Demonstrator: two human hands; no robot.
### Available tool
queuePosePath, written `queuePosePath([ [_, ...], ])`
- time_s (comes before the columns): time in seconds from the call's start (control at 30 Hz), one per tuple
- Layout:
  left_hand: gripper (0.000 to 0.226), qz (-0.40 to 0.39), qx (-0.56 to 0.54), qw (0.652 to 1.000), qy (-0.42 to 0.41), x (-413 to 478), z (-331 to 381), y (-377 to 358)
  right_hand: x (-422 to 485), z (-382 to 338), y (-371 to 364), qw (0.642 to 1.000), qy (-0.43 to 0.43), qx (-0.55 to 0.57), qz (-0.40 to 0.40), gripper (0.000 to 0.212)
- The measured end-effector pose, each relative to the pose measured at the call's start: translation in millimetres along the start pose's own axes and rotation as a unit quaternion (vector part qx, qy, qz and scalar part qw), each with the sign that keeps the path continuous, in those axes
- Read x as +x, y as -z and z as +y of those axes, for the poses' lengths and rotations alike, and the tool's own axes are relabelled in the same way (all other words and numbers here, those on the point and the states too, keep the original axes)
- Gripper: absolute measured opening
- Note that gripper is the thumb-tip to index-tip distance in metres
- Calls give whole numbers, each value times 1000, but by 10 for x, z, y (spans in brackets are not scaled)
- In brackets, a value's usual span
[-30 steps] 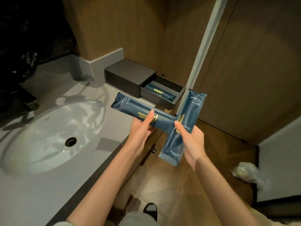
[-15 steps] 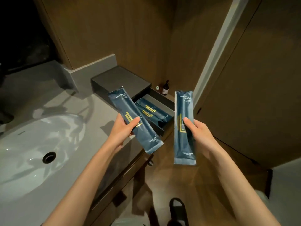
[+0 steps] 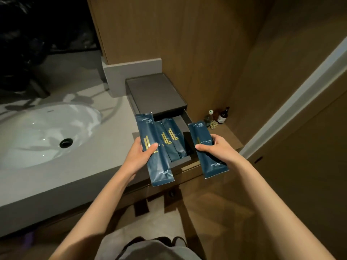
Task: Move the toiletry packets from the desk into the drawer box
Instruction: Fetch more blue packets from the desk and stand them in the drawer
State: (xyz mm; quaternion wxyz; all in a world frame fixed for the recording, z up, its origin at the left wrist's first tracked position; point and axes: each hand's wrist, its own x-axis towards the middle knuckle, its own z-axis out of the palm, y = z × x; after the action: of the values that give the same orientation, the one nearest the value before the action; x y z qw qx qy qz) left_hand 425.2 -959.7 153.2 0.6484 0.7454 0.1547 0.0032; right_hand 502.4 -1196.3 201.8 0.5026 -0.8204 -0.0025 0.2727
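my fingers are curled round a dark blue toiletry packet in each hand, thumb on the printed face and the other fingers hidden behind. my left hand (image 3: 139,156) grips the left packet (image 3: 154,149) near its middle, with the thumb across the gold stripes; the packet stands almost upright, its "dental kit" end hanging below my hand over the front edge of the grey counter (image 3: 105,156). my right hand (image 3: 216,149) pinches the right packet (image 3: 205,149) the same way, with the thumb pressed across it sideways; it hangs just past the drawer's right corner, over the wooden floor (image 3: 216,212).

between the two held packets, the drawer box (image 3: 155,92) sits on the counter against the wood wall, its drawer (image 3: 185,119) pulled out toward me. at least two more blue packets (image 3: 172,139) lie side by side inside it, lengthwise, with their gold marks up. my left packet overlaps the drawer's left side from this view; i cannot tell if it touches anything in there.

to the left the white sink (image 3: 47,132) is set into the counter. beyond the drawer, in the corner on a lower wooden ledge, stand a few small bottles (image 3: 222,116).
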Motion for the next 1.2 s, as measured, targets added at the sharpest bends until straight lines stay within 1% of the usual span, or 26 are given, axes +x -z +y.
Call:
queuePosePath([
  [0.1,43,38,-7,999,17,-49,7,-77,173,-60,45,998,24,-40,-46,34],
  [0.17,34,53,-2,998,23,-75,25,-113,282,-100,14,996,38,-62,-59,32],
  [0.23,28,64,-3,998,27,-82,26,-131,410,-125,-42,994,51,-75,-61,39],
  [0.33,32,83,-13,996,33,-71,18,-133,609,-164,-140,991,68,-103,-59,53],
  [0.43,34,88,-21,995,47,-33,-1,-116,775,-203,-228,987,87,-135,-33,68],
  [0.6,32,77,-31,995,47,61,-16,-69,1004,-198,-341,974,114,-196,7,72],
  [0.7,30,70,-34,996,47,131,-22,-35,1119,-166,-360,966,114,-232,19,81],
  [0.83,33,63,-33,997,43,209,-21,6,1198,-133,-386,944,115,-308,32,90],
  [0.93,33,60,-41,996,43,259,-22,24,1250,-113,-411,951,103,-291,34,90],
  [1.1,37,49,-47,997,43,297,0,47,1295,-139,-399,974,71,-214,4,80],
  [1.2,31,45,-48,997,43,302,24,52,1326,-125,-431,966,56,-252,3,84],
])
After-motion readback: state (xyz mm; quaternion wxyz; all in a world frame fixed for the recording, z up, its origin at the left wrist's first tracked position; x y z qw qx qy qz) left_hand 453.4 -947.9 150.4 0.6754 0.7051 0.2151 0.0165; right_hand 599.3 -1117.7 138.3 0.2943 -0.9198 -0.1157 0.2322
